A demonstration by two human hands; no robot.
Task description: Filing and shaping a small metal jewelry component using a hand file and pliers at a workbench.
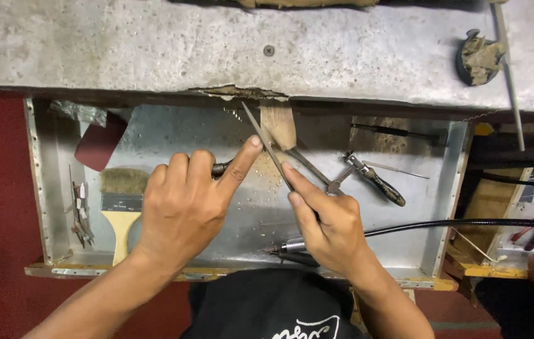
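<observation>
My right hand (330, 223) grips a thin metal file (266, 141) that slants up toward the worn wooden peg (279, 122) jutting from the bench edge. My left hand (185, 201) lies beside it, index finger stretched out with its tip pressing against the file near the blade's middle; whatever small piece it may pinch is hidden. Both hands hover over an open metal drawer (41, 188) dusted with filings.
In the drawer lie a flat paintbrush (119, 201), a dark red cloth (101, 144), small clips (80, 213), a wooden-handled saw frame (377, 179), pliers (314, 169) and a flex-shaft handpiece (292, 246) with black cable (468, 224). A grey benchtop (154, 44) spans above.
</observation>
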